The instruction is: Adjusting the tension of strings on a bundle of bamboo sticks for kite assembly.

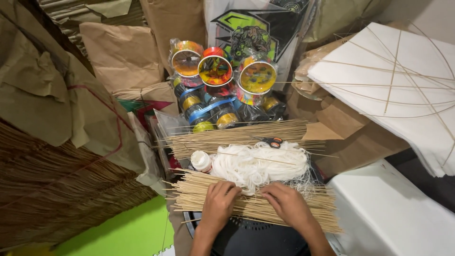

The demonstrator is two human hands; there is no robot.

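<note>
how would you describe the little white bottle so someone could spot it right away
Start at the heap of white string in the middle, between two bundles of thin sticks. The small white bottle sits at the heap's left end, just above the left hand. It is the only solid, rounded, capped thing there; all around it are loose strands or sticks.

Even, warm indoor light; soft shadows only. Mild glare on white paper sheets (403, 90). Wide-angle bending at edges, focus sharp centrally
</note>
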